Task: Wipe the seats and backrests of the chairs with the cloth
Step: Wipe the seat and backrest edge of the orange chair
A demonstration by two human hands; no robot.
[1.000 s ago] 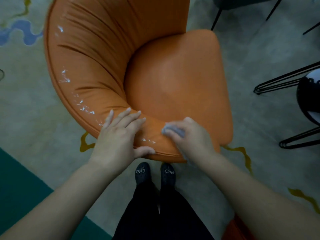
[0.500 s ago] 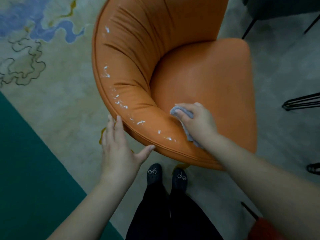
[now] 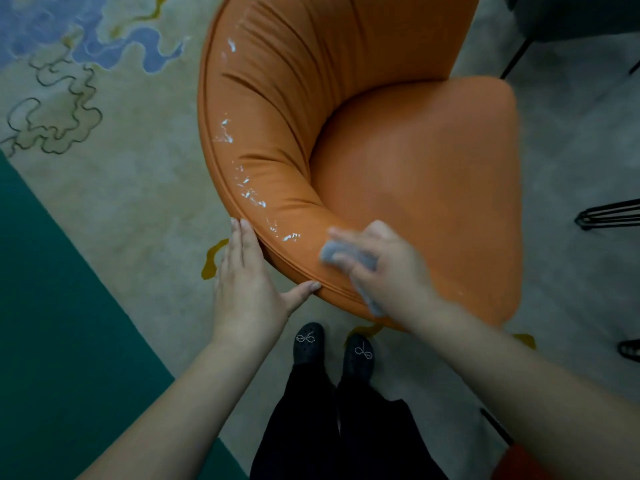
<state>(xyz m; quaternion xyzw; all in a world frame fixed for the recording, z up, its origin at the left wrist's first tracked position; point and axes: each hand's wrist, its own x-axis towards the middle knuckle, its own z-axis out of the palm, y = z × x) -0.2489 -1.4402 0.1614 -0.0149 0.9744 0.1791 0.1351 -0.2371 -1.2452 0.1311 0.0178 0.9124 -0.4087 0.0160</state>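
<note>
An orange chair [image 3: 408, 174] with a curved, padded backrest [image 3: 277, 109] fills the middle of the view, seen from above. White smears run along the backrest's top rim. My right hand [image 3: 384, 265] grips a small grey-blue cloth [image 3: 334, 252] and presses it onto the rim near the closest smear; the hand is motion-blurred. My left hand [image 3: 249, 289] lies flat against the outer side of the backrest, fingers straight, thumb under the rim's edge.
My black shoes [image 3: 332, 344] stand just below the chair on a patterned rug [image 3: 114, 188], with a green area [image 3: 52, 341] at the left. Black wire legs of other furniture [image 3: 609, 214] sit at the right, and a dark chair [image 3: 571, 19] at the top right.
My left hand slid off the rim's top to the backrest's outer side. My right hand moved the cloth along the rim toward the smears. The view shifted, so the chair sits farther right.
</note>
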